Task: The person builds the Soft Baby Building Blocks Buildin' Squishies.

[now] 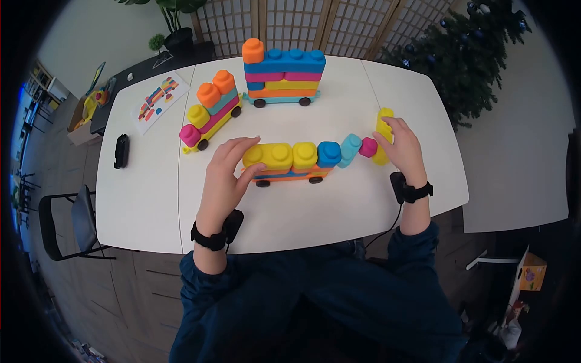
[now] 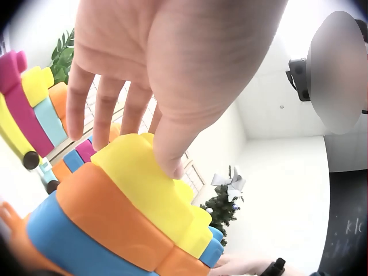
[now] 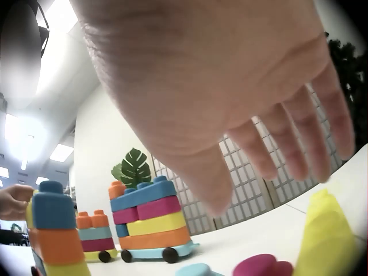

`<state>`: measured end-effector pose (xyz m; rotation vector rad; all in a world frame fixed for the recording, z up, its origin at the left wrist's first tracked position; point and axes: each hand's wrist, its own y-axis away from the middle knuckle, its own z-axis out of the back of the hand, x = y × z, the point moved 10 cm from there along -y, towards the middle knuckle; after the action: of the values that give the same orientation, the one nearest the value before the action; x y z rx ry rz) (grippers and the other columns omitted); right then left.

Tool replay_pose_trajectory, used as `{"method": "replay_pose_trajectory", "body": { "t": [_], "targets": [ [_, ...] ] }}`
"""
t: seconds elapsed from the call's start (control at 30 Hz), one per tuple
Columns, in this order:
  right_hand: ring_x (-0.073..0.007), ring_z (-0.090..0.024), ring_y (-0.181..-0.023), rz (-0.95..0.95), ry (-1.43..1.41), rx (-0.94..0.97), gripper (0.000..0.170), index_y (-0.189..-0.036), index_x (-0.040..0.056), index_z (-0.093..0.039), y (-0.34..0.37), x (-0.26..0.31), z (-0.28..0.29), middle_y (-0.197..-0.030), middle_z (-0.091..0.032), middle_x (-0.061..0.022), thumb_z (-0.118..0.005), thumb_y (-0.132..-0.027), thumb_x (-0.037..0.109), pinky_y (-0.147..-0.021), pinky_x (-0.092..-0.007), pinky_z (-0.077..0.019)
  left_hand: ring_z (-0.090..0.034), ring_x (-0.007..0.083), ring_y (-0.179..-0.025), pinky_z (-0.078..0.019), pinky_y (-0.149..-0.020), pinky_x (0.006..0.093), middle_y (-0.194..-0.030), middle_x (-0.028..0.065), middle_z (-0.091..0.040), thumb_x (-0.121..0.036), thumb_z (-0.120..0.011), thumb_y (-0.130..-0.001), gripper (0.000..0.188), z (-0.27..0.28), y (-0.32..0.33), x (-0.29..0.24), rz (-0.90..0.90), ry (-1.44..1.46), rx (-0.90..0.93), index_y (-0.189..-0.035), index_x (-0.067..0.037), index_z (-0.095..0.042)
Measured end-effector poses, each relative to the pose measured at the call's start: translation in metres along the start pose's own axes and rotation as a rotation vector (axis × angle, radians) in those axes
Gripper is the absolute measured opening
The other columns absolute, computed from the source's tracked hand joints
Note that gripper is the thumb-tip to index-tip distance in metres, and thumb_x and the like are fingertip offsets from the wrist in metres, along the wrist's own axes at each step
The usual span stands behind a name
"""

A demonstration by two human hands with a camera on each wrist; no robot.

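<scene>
My left hand (image 1: 221,175) holds the long yellow block (image 1: 279,156) at its left end, thumb on the near side and fingers on the far side. That block sits atop a wheeled wagon with orange and blue layers (image 2: 109,213). To its right on the wagon are a smaller yellow block (image 1: 304,155) and a blue block (image 1: 328,153). My right hand (image 1: 404,151) hovers with extended fingers over a loose yellow block (image 3: 326,241) on the table. Beside that block lie a magenta block (image 1: 368,147) and a light blue block (image 1: 350,150).
Farther back stands a tall block wagon (image 1: 284,78) with an orange block on top. A stepped wagon (image 1: 212,112) is at the left. A printed picture sheet (image 1: 158,101) and a black case (image 1: 121,151) lie on the white table (image 1: 142,206).
</scene>
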<state>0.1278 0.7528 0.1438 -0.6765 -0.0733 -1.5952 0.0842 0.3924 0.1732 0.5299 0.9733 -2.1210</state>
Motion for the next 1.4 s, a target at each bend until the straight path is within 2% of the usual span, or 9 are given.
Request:
{"method": "replay_pose_trajectory", "body": {
  "t": [0.07, 0.17, 0.5, 0.7, 0.77, 0.8, 0.87, 1.07, 1.4],
  "targets": [
    [-0.0357, -0.071, -0.105, -0.334, 0.334, 0.15, 0.058, -0.132, 0.0015, -0.06, 0.007, -0.058, -0.013, -0.119, -0.07, -0.0197, -0.076, -0.091, 0.039, -0.087, -0.0436, -0.0579, -0.066, 0.0319, -0.11, -0.0534, -0.09, 0.0371, -0.121, 0.0123, -0.069, -0.012, -0.083, -0.084, 0.044, -0.001, -0.001, 0.003, -0.004, -0.021, 0.006, -0.125, -0.006, -0.068],
    [-0.0369, -0.071, -0.104, -0.515, 0.37, 0.262, 0.064, -0.13, -0.0005, -0.058, 0.013, -0.094, -0.027, -0.111, -0.072, -0.0224, -0.075, -0.089, 0.046, -0.088, -0.0446, -0.0586, -0.068, 0.0302, -0.108, -0.0548, -0.089, 0.0374, -0.119, 0.0115, -0.07, -0.012, -0.082, -0.085, 0.041, -0.006, 0.001, 0.011, 0.049, 0.043, 0.023, -0.123, -0.006, -0.068],
    [-0.0374, -0.073, -0.099, -0.689, 0.086, 0.295, 0.055, -0.114, -0.0015, -0.063, 0.012, -0.117, -0.052, -0.104, -0.074, -0.0233, -0.074, -0.085, 0.043, -0.086, -0.047, -0.0586, -0.068, 0.0279, -0.106, -0.0563, -0.088, 0.0363, -0.119, 0.0102, -0.07, -0.013, -0.083, -0.085, 0.039, -0.006, 0.001, 0.009, 0.046, 0.056, 0.015, -0.121, -0.005, -0.069],
    [-0.0362, -0.074, -0.097, -0.524, 0.298, 0.076, 0.056, -0.123, 0.0002, -0.063, -0.004, -0.062, 0.001, -0.103, -0.075, -0.0199, -0.076, -0.081, 0.035, -0.085, -0.0441, -0.0587, -0.067, 0.0275, -0.111, -0.0561, -0.089, 0.0366, -0.124, 0.011, -0.068, -0.013, -0.081, -0.087, 0.045, -0.004, 0.003, 0.004, 0.032, -0.003, 0.019, -0.129, -0.007, -0.066],
    [-0.0357, -0.072, -0.099, -0.179, 0.002, -0.145, 0.052, -0.129, 0.0025, -0.063, -0.017, -0.021, 0.024, -0.109, -0.074, -0.0173, -0.075, -0.083, 0.024, -0.088, -0.0411, -0.0576, -0.067, 0.027, -0.113, -0.0561, -0.091, 0.0367, -0.127, 0.011, -0.068, -0.013, -0.081, -0.087, 0.049, -0.001, 0.003, 0.001, 0.033, -0.012, 0.014, -0.133, -0.008, -0.065],
    [-0.0357, -0.072, -0.099, -0.184, 0.003, -0.146, 0.052, -0.129, 0.0025, -0.063, -0.017, -0.012, 0.029, -0.109, -0.074, -0.0173, -0.075, -0.083, 0.024, -0.088, -0.0411, -0.0576, -0.066, 0.0264, -0.115, -0.0561, -0.093, 0.0372, -0.129, 0.0104, -0.067, -0.013, -0.081, -0.088, 0.053, 0.004, 0.003, 0.004, 0.072, 0.034, -0.017, -0.137, -0.009, -0.063],
    [-0.0342, -0.07, -0.103, 0.203, -0.358, -0.088, 0.048, -0.128, 0.0038, -0.066, -0.023, 0.052, 0.033, -0.114, -0.072, -0.0157, -0.076, -0.082, 0.014, -0.093, -0.0395, -0.0556, -0.065, 0.0252, -0.121, -0.0557, -0.098, 0.039, -0.136, 0.0094, -0.065, -0.01, -0.076, -0.091, 0.057, 0.013, 0.001, 0.008, 0.108, 0.082, -0.055, -0.145, -0.009, -0.057],
    [-0.03, -0.069, -0.106, 0.504, -0.434, 0.134, 0.047, -0.126, 0.0026, -0.068, -0.017, 0.154, 0.017, -0.116, -0.07, -0.0138, -0.076, -0.08, 0.009, -0.095, -0.0367, -0.0539, -0.062, 0.0268, -0.128, -0.0535, -0.103, 0.0394, -0.142, 0.0132, -0.062, -0.01, -0.065, -0.097, 0.057, 0.024, -0.004, 0.007, 0.115, 0.214, -0.057, -0.152, -0.008, -0.05],
    [-0.0319, -0.069, -0.107, 0.445, -0.538, 0.271, 0.046, -0.125, 0.003, -0.069, -0.008, 0.151, -0.031, -0.117, -0.069, -0.0146, -0.078, -0.081, 0.013, -0.095, -0.0378, -0.0557, -0.067, 0.0283, -0.116, -0.0547, -0.099, 0.0386, -0.127, 0.0149, -0.068, -0.018, -0.07, -0.099, 0.042, 0.012, -0.005, 0.007, 0.095, 0.24, 0.054, -0.137, -0.006, -0.063]
  ]
}}
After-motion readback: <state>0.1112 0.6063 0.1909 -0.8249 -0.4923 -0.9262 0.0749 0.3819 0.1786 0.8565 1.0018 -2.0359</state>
